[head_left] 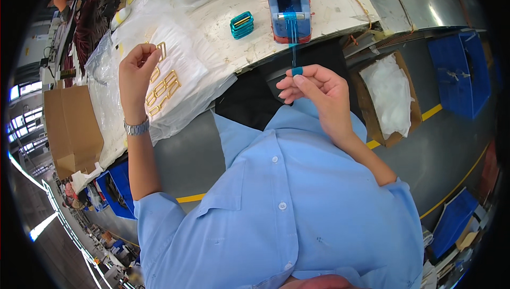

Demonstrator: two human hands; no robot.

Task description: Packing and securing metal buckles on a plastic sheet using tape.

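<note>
My right hand [321,95] pinches the end of a strip of blue tape [294,50] between thumb and fingers. The strip runs taut from a blue tape dispenser [289,7] at the table's edge. On the left, my left hand [139,71] is raised over white plastic wrap [186,63], thumb and forefinger pressed together. Whether it holds anything I cannot make out. Close to its fingertips is a gold metal buckle [162,50]. Several more gold buckles [164,87] lie on the wrap. Between the hands stands a small stack of buckles wrapped in blue tape [241,25].
A cardboard box [73,129] stands at the table's left. Below the table edge on the right is a carton with white plastic [388,95], beside a blue bin [459,74]. Dark red cords [93,26] hang at the far left.
</note>
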